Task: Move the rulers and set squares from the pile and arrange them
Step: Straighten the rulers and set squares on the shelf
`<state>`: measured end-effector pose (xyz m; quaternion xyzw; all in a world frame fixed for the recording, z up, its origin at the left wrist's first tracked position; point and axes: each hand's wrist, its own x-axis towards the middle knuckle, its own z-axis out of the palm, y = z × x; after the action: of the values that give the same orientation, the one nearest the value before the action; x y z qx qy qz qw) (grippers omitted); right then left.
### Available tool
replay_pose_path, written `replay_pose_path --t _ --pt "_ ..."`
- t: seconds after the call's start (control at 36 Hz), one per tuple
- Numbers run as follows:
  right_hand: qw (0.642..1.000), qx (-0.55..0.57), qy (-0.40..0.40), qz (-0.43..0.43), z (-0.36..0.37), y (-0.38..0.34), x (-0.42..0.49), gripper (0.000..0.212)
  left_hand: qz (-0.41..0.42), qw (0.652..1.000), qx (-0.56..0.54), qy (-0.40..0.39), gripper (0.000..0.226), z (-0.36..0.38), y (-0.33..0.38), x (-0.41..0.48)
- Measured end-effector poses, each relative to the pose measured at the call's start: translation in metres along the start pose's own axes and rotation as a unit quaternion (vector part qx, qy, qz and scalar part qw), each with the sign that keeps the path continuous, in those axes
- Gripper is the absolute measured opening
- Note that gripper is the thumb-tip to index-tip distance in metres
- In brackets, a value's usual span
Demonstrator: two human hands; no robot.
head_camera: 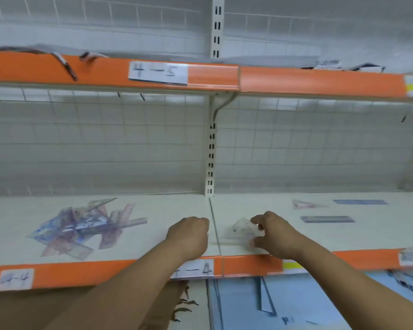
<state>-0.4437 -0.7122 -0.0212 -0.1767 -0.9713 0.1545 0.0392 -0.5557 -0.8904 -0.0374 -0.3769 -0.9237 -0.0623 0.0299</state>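
Flat, even light; shadows faint. Motion blur is smearing the pile; wide-angle lens is bowing the shelf edges.

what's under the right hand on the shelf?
A clear set square, pinched by the right hand over the shelf. The hand covers its right part, and blur hides whether it touches the shelf.

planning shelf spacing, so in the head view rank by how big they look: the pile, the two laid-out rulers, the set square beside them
1. pile, largest by far
2. blue ruler and grey ruler: look alike, and the blue one lies farther back, so unranked
3. set square, smallest
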Motion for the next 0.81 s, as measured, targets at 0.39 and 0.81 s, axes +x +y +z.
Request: replay_pose_path --t 0.39,0.81 --pt "1.0 0.007 -0.011 0.016 -0.045 0.126 -0.039 0.056 -0.003 1.0 -0.019 -0.024 0.025 0.014 0.134 0.018" --pt "0.998 0.035 -0.014 0.054 -0.055 0.185 0.0 0.062 0.04 0.999 0.012 -0.028 0.023 0.025 0.17 0.092"
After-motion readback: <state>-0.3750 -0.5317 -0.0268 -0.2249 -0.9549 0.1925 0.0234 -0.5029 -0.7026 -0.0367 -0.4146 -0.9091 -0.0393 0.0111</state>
